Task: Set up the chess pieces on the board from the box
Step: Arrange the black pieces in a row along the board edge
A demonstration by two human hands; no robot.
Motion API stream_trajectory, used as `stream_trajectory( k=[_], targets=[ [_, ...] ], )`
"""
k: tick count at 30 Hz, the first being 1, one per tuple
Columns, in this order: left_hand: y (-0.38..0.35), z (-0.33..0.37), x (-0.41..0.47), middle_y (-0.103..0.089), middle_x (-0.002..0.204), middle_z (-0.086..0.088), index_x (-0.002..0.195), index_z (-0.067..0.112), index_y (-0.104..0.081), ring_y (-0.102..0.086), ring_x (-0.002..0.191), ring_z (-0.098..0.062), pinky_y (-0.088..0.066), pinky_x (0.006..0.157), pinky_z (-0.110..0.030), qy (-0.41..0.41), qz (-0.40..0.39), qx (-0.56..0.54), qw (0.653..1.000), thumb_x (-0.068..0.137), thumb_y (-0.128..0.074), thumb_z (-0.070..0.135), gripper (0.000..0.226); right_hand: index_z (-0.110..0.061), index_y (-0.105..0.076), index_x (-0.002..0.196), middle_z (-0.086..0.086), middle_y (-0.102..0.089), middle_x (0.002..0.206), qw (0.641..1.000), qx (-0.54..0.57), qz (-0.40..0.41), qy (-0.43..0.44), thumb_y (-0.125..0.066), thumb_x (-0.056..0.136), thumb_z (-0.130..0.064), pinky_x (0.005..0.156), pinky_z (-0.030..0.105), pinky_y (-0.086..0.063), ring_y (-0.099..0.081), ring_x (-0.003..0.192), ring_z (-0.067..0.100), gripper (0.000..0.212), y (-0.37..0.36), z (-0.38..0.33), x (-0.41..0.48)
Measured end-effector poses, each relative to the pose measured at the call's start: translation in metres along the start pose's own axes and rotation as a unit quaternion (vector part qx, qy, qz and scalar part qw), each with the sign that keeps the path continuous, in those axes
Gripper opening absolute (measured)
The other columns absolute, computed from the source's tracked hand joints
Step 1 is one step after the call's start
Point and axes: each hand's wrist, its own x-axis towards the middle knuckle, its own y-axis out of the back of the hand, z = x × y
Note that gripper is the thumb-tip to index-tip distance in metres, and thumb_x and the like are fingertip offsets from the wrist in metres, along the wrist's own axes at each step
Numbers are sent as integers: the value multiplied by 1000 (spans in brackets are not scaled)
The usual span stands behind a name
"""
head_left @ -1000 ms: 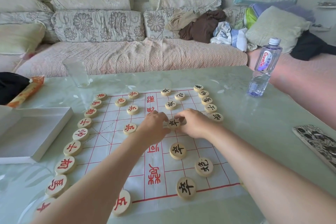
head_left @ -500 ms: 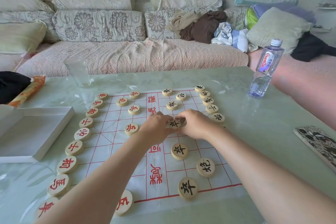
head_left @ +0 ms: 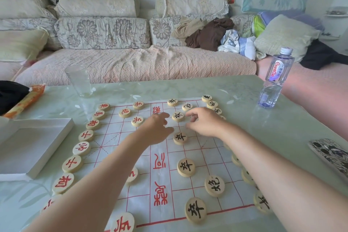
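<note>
left hand (head_left: 157,130) and right hand (head_left: 204,123) over board (head_left: 162,165), fingers loosely spread, pinching nothing; black-marked piece (head_left: 178,116) between them, 12 o'clock of another (head_left: 180,138).

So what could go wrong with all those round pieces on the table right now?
The left forearm crosses low over a red piece, so pulling back carelessly might nudge it off its spot. The right forearm hides the black pieces along that edge and could sweep them too. The board looks like a thin sheet, so a dragged wrist may shift it and everything on it.
</note>
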Motion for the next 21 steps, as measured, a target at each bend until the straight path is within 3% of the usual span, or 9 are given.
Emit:
stream_trajectory(
  k=[3, 7, 11, 14, 18, 21],
  targets=[
    [4, 2, 18, -55, 130, 3, 141, 22, -41, -54, 110, -19, -42, 86, -27, -8, 15, 11, 1000, 92, -58, 33, 53, -25, -59, 133, -9, -62, 121, 999, -34, 10, 7, -63, 92, -23, 84, 22, -41, -56, 104, 11, 42, 2, 2, 24],
    [0, 5, 43, -56, 128, 4, 138, 22, -46, -54, 111, -20, -43, 87, -29, -16, 31, 17, 999, 91, -58, 35, 51, -26, -56, 138, -7, -59, 137, 996, -79, 8, 37, -52, 90, -2, 99, 24, -41, -53, 126, 14, 53, 0, 5, 52],
    [-7, -1, 60, -58, 120, 6, 134, 24, -50, -53, 111, -16, -46, 89, -30, 3, 36, 34, 999, 75, -71, 50, 68, -32, -52, 141, -13, -55, 141, 992, -109, -19, 68, -53, 90, -2, 103, 27, -41, -51, 129, 13, 60, -6, 11, 73],
    [-11, -8, 66, -60, 115, 7, 127, 25, -54, -54, 110, -16, -48, 90, -33, 18, 30, 43, 998, 67, -75, 57, 71, -34, -54, 139, -17, -57, 136, 990, -106, -40, 79, -58, 90, -8, 98, 25, -42, -53, 124, 11, 56, -14, 17, 86],
    [-14, -16, 71, -61, 108, 8, 119, 29, -61, -56, 101, -15, -49, 85, -31, -3, 37, 51, 998, 64, -76, 63, 66, -32, -60, 133, -15, -63, 117, 991, -90, -27, 91, -68, 87, -16, 76, 20, -37, -57, 99, 9, 50, -19, 23, 95],
    [-15, -19, 73, -62, 108, 7, 115, 31, -65, -57, 98, -15, -49, 83, -31, -12, 42, 40, 998, 63, -75, 63, 61, -31, -61, 130, -15, -63, 107, 992, -80, -20, 91, -74, 82, -27, 74, 22, -41, -56, 91, 8, 49, -19, 25, 96]
  ],
)
